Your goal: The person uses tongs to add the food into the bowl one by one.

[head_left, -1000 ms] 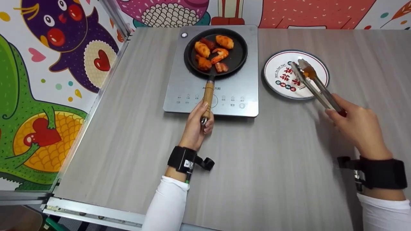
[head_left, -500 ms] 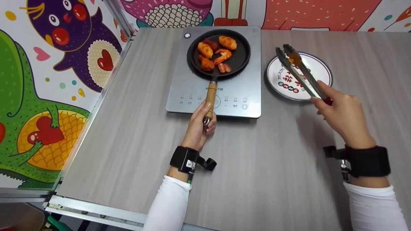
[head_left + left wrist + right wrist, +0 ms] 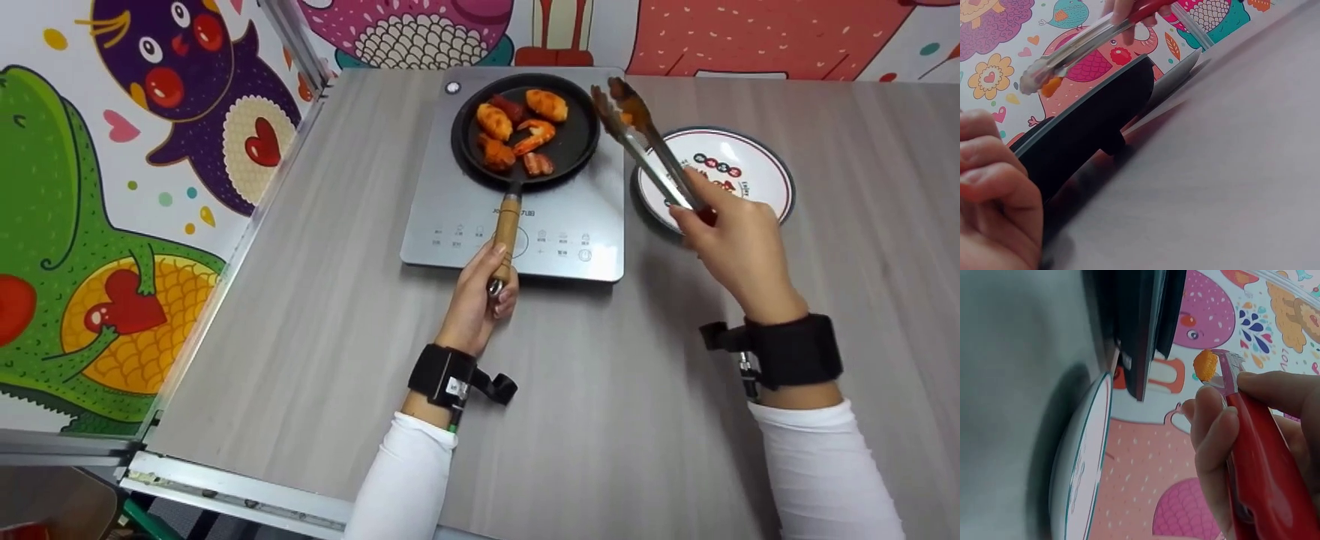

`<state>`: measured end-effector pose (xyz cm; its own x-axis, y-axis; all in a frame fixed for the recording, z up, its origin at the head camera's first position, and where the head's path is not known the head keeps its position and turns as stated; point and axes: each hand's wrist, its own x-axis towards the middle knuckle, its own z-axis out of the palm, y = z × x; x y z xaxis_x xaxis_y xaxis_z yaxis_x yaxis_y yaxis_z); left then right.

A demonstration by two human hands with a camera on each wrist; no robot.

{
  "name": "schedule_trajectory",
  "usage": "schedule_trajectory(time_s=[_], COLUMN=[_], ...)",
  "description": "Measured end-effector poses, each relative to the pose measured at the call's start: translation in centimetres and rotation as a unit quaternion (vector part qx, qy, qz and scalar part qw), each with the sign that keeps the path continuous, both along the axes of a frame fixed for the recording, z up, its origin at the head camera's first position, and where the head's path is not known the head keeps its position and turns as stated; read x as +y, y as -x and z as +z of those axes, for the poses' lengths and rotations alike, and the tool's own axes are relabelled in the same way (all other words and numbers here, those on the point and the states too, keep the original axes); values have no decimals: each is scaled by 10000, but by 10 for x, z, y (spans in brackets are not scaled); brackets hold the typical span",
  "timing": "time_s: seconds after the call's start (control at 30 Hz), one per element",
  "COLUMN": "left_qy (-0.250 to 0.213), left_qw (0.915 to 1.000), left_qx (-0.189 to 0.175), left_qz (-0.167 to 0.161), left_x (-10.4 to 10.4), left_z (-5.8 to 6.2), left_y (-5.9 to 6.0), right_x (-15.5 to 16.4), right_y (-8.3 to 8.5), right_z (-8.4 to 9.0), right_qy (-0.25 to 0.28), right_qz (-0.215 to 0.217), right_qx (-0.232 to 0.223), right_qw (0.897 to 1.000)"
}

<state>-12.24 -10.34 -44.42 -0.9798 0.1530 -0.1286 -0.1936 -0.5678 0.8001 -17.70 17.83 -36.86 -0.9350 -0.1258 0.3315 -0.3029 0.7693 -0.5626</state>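
Observation:
My left hand [image 3: 480,289] grips the wooden handle of a black frying pan [image 3: 576,142]. In the pan lie a curled shrimp [image 3: 535,136], a bacon-like strip [image 3: 538,164], golden wing-shaped pieces [image 3: 546,105] and darker reddish pieces. My right hand [image 3: 739,251] holds red-handled metal tongs [image 3: 666,154], their tips raised by the pan's right rim. Between the tong tips sits a small orange food piece [image 3: 1206,365], also visible in the left wrist view. Below the tongs is a white plate [image 3: 761,169] with red and dark printing, partly hidden by the right hand.
The pan stands on a silver induction cooktop [image 3: 442,217] with printed controls. Under it spreads a grey wood-grain table [image 3: 585,420]. Cartoon-printed walls [image 3: 150,187] rise at the left and back, with a metal frame edge [image 3: 240,491] along the front left.
My right hand has carried the tongs and orange piece from over the plate leftward and away from me to the pan's right side. The left hand keeps its grip on the handle.

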Motion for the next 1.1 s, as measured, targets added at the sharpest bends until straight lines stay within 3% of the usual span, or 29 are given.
schedule_trajectory(time_s=[0.17, 0.47, 1.1], left_qy=[-31, -67, 21], left_qw=[10000, 10000, 10000], left_qx=[74, 43, 73], left_qz=[10, 19, 59], left_x=[1, 2, 1], left_z=[-1, -1, -2], left_y=[0, 1, 1], right_x=[-16, -31, -37], right_y=[6, 12, 15], right_z=[-3, -19, -32], right_qy=[97, 46, -122], right_qz=[105, 337, 456], right_qx=[-120, 318, 224], right_qw=[9998, 9989, 9986])
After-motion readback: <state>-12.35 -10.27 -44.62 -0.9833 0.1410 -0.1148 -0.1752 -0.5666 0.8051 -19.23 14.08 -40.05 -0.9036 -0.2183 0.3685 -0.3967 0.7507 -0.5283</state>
